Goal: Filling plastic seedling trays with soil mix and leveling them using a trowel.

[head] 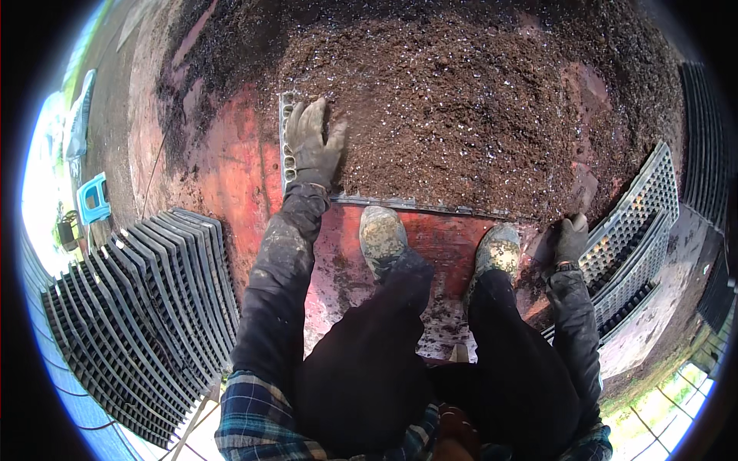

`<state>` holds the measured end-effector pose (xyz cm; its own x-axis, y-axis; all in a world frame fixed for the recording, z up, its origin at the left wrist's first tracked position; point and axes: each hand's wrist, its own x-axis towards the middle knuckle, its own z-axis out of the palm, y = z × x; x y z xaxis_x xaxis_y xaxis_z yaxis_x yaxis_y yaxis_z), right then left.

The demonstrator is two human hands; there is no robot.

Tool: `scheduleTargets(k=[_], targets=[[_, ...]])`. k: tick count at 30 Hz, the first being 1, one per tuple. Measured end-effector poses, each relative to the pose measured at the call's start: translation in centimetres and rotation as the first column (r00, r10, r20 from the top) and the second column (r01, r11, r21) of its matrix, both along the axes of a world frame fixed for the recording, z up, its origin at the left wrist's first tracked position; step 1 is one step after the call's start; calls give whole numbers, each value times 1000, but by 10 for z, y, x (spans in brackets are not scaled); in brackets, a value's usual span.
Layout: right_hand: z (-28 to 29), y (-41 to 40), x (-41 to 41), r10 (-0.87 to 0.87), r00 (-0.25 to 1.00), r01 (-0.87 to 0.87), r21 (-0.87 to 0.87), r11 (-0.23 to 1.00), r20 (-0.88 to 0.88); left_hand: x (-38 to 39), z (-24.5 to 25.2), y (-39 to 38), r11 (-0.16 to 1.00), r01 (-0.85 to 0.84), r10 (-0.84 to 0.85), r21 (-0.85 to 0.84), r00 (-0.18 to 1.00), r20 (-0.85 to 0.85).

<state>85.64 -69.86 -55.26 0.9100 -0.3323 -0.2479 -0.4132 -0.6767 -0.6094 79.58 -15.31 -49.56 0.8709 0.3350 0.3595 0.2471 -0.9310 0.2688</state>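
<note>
A plastic seedling cell tray [286,173] lies in front of my boots, mostly covered by loose brown potting mix [450,121]. Bare cells show along its left end, and its near rim is visible as a thin edge. My left hand [314,138], in a dirty work glove, rests over that left end with the fingers pointing away and the thumb apart. At the tray's near right corner is my right hand [571,239], also gloved, with its fingers curled. Whether it grips the flat greyish piece beside it is not clear.
A tall nested stack of black cell trays [144,311] leans at the left. More trays [628,242] lie to the right, beside my right forearm, with dark ones [703,144] beyond. My boots [383,236] stand on the red board [340,253]. A blue plastic stool [93,199] is far left.
</note>
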Motion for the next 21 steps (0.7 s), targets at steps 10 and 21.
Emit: scheduleTargets(k=[10,21], targets=[[19,17,1,38,999,-38,4,999,19,0,1,34,782,-256,270,-569,961,-61],[18,16,1,-8,999,6,38,999,47,-25,-2,-33,971,1,-40,-237,987,-158]])
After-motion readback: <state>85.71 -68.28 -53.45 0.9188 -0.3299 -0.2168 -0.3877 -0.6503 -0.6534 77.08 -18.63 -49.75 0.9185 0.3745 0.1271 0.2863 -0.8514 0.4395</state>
